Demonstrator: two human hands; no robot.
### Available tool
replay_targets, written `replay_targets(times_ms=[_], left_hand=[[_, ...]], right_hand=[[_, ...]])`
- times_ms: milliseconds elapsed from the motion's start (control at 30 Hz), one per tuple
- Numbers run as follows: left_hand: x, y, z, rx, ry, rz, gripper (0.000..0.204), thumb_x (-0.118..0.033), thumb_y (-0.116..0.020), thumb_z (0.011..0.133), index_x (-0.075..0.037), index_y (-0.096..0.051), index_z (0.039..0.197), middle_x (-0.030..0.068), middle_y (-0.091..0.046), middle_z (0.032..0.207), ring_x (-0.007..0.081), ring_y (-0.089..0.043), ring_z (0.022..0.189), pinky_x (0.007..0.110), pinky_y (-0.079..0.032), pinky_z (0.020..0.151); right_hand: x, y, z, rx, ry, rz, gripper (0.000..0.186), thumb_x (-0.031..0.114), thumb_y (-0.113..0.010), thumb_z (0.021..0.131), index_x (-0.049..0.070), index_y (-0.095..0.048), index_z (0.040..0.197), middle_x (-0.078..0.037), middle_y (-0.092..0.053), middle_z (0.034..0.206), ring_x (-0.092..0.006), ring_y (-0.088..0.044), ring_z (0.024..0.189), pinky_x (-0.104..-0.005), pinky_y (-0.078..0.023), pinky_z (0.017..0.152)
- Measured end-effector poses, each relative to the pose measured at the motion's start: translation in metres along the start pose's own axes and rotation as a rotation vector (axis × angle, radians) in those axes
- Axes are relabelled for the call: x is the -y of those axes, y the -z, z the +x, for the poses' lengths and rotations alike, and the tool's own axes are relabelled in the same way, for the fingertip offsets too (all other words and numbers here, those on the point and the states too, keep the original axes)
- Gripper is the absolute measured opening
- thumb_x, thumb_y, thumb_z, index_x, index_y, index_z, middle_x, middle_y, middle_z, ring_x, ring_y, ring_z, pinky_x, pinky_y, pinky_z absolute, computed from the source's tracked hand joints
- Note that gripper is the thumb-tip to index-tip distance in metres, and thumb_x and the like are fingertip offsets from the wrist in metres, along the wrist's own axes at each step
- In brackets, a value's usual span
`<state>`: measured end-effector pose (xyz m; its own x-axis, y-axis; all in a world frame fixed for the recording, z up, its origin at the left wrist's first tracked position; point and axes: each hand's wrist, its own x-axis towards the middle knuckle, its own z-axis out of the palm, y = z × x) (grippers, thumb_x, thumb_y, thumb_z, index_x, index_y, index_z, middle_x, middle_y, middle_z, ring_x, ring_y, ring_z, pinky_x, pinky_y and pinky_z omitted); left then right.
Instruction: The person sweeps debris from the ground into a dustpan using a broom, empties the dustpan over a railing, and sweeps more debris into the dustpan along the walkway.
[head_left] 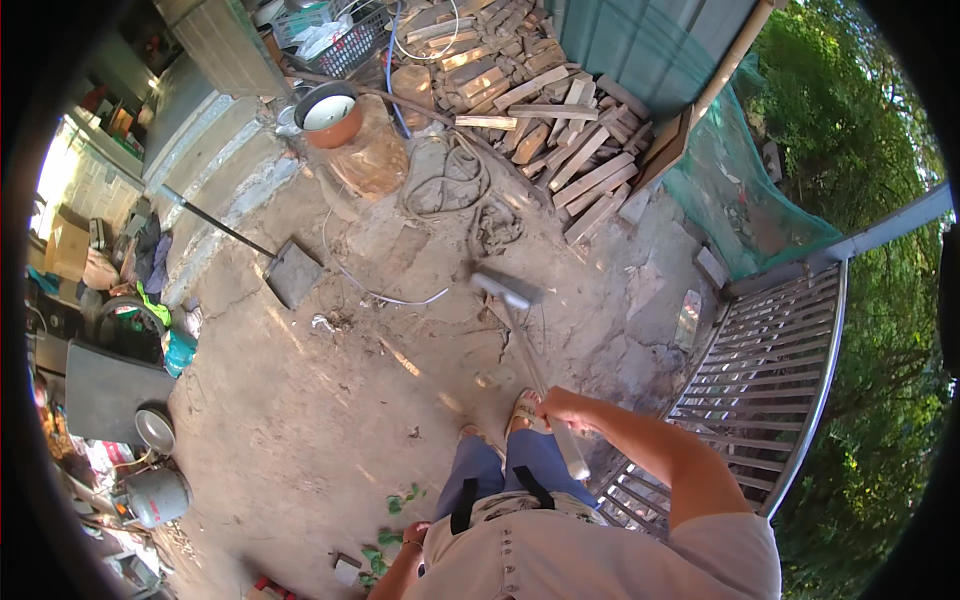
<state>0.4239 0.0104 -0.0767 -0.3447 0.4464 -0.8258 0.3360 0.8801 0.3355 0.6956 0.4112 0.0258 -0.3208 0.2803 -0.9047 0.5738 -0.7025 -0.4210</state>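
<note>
My right hand [562, 406] is closed round the long pale handle of a broom [527, 355], in front of my right foot. The handle slants away from me, and its end shows below my hand. The grey broom head [500, 290] is down at the dirt floor, with its bristle side blurred. My left hand [416, 533] hangs low beside my waist, partly covered by the shirt; its fingers are too small to make out. To the far left stands a dark long-handled dustpan [294, 274], apart from both hands. Small litter [333, 322] lies between dustpan and broom.
A metal railing [765, 380] runs along the right. Stacked firewood [590, 150] and a coiled hose [445, 180] lie ahead. A brown pot [332, 118] sits on a stump [370, 160]. Clutter and a gas cylinder [158, 497] line the left; a pale cord [390, 299] crosses the floor.
</note>
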Motion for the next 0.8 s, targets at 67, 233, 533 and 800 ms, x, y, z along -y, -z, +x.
replay_targets(times_ms=[67, 233, 533, 800], left_hand=[[-0.003, 0.004, 0.006, 0.012, 0.014, -0.072, 0.02, -0.02, -0.058, 0.068, -0.009, -0.064, 0.083, 0.0101, -0.062, 0.087, 0.0239, -0.058, 0.084, 0.032, -0.045, 0.075], [-0.029, 0.025, 0.024, 0.012, -0.04, -0.285, 0.02, -0.007, -0.047, 0.074, -0.004, -0.058, 0.091, 0.0086, -0.061, 0.077, 0.0198, -0.059, 0.068, 0.03, -0.047, 0.059], [0.016, 0.039, 0.014, 0.074, 0.22, -0.747, 0.025, -0.006, -0.046, 0.077, -0.004, -0.052, 0.101, 0.0104, -0.059, 0.075, 0.016, -0.055, 0.056, 0.025, -0.045, 0.047], [0.056, 0.034, -0.048, -0.049, 0.072, -0.321, 0.023, -0.012, -0.06, 0.068, -0.003, -0.062, 0.089, 0.0111, -0.063, 0.082, 0.0178, -0.059, 0.077, 0.03, -0.046, 0.07]], right_hand=[[-0.011, -0.002, -0.02, 0.142, 0.136, 0.212, 0.005, 0.003, -0.053, 0.067, -0.003, -0.054, 0.068, -0.011, -0.05, 0.053, -0.0168, -0.048, 0.043, -0.0278, -0.035, 0.032], [-0.058, 0.013, -0.098, 0.199, -0.001, 0.565, 0.012, 0.002, -0.051, 0.068, 0.002, -0.043, 0.077, -0.002, -0.037, 0.051, -0.0096, -0.036, 0.037, -0.0231, -0.027, 0.03], [-0.122, -0.02, -0.126, -0.057, -0.085, 0.566, 0.017, 0.01, -0.052, 0.073, 0.005, -0.045, 0.059, -0.006, -0.043, 0.049, -0.016, -0.041, 0.04, -0.0278, -0.035, 0.038], [-0.071, -0.059, -0.033, -0.019, -0.2, 0.804, 0.012, 0.009, -0.051, 0.073, 0.004, -0.046, 0.063, -0.007, -0.047, 0.052, -0.0172, -0.047, 0.045, -0.0284, -0.041, 0.043]])
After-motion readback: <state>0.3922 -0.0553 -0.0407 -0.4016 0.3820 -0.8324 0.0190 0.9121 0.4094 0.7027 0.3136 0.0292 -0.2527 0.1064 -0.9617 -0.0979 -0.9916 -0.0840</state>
